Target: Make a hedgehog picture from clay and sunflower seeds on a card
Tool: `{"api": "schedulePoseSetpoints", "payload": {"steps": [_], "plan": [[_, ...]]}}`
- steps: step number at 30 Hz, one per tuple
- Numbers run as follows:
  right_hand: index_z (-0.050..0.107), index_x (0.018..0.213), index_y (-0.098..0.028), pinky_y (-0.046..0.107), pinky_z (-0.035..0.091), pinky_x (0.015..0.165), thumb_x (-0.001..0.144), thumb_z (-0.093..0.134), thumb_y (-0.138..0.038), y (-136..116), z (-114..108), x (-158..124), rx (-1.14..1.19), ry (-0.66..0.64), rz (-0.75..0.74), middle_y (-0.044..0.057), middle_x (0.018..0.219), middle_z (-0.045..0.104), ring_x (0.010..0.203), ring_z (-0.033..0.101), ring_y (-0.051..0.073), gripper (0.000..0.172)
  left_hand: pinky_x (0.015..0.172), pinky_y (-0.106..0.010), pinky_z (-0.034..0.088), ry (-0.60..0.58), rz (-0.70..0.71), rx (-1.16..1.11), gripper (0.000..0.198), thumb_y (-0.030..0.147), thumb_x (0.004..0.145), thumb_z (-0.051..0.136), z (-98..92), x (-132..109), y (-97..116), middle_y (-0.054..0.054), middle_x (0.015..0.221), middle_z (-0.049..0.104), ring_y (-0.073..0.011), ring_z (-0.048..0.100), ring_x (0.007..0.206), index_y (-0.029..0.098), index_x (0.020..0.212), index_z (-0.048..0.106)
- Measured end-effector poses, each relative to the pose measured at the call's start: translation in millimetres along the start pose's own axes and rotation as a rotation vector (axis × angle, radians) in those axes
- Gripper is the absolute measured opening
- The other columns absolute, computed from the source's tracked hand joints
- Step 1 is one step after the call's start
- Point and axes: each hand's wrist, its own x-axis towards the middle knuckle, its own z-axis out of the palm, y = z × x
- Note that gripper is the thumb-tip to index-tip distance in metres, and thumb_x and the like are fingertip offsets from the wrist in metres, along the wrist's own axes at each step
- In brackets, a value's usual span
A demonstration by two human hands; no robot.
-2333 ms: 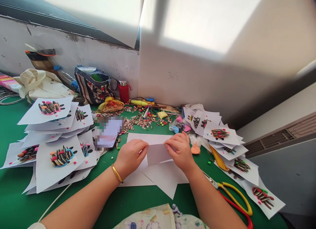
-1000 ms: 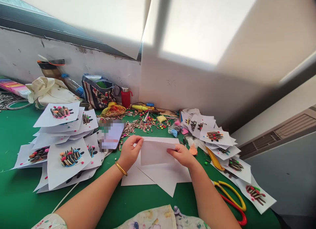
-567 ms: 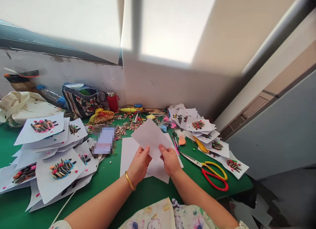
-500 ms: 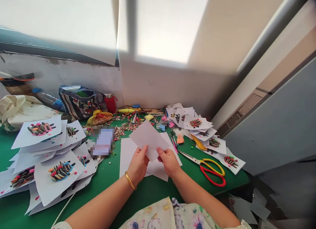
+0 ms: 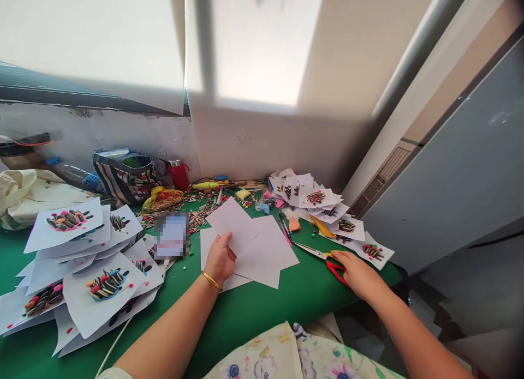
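My left hand (image 5: pixel 221 259), with a gold bangle at the wrist, pinches a white sheet of paper (image 5: pixel 230 218) between thumb and fingers. Under and beside it, more white sheets (image 5: pixel 266 248) overlap on the green table. Over to the right, my right hand (image 5: pixel 357 271) has its fingers on the handles of a pair of scissors (image 5: pixel 317 252), one yellow and one red. The scissor blades lie on the table, pointing left toward the sheets. Part of the handles is hidden by my fingers.
Cards with seed-and-clay pictures pile up at left (image 5: pixel 104 286) and at right (image 5: pixel 346 226). A phone (image 5: pixel 172 236) lies beside the left pile. Loose seeds (image 5: pixel 200 215), clay lumps (image 5: pixel 293 223) and a striped bag (image 5: pixel 126 177) stretch along the back.
My right hand has let go of the paper and moved right onto the scissors handles. My left hand keeps the sheet, now lower and farther left over the other sheets.
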Motion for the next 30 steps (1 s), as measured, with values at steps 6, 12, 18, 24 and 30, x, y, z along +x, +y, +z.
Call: {"api": "schedulePoseSetpoints", "payload": {"steps": [6,12,18,24,30], "plan": [[0.051,0.139,-0.026,0.030,0.045,0.078,0.069,0.046,-0.004,-7,-13,-2,-0.076,-0.052,0.017,0.009,0.121,0.062,0.102,0.060,0.024,0.074,0.079,-0.030,0.057,-0.014,-0.040,-0.005,0.008,0.010,0.082,0.060,-13.0,8,7,-0.002,0.086,0.073,-0.0144,0.071,0.073,0.017,0.086,0.062],[0.056,0.135,-0.033,0.032,0.047,0.074,0.074,0.060,-0.021,-23,-42,-10,0.213,0.002,0.075,0.008,0.111,0.063,0.089,0.062,0.024,0.062,0.077,-0.033,0.058,0.004,-0.084,-0.049,0.015,0.012,0.079,0.064,-13.9,10,10,-0.002,0.082,0.074,-0.0165,0.072,0.072,0.018,0.093,0.063],[0.055,0.132,-0.027,0.025,0.043,0.054,0.078,0.072,-0.045,-107,-42,-30,1.333,-0.258,0.019,0.003,0.089,0.059,0.064,0.052,0.013,0.060,0.080,-0.034,0.059,-0.001,-0.093,-0.079,0.017,0.012,0.081,0.064,-13.3,8,12,-0.003,0.085,0.075,-0.0173,0.073,0.074,0.018,0.097,0.064],[0.061,0.121,-0.023,0.022,0.032,0.051,0.081,0.065,-0.056,-186,-25,-46,1.936,-0.555,-0.139,0.003,0.087,0.049,0.062,0.040,0.009,0.052,0.081,-0.035,0.059,-0.004,-0.099,-0.084,0.017,0.013,0.082,0.064,-15.1,7,15,-0.004,0.085,0.075,-0.0180,0.073,0.075,0.018,0.099,0.065],[0.060,0.118,-0.022,0.024,0.036,0.061,0.084,0.054,-0.065,-198,-15,-45,2.004,-0.810,-0.025,0.005,0.090,0.052,0.071,0.045,0.013,0.055,0.080,-0.035,0.059,0.007,-0.113,-0.096,0.014,0.013,0.084,0.061,-15.6,9,16,-0.004,0.085,0.075,-0.0178,0.072,0.073,0.017,0.096,0.066]]}}
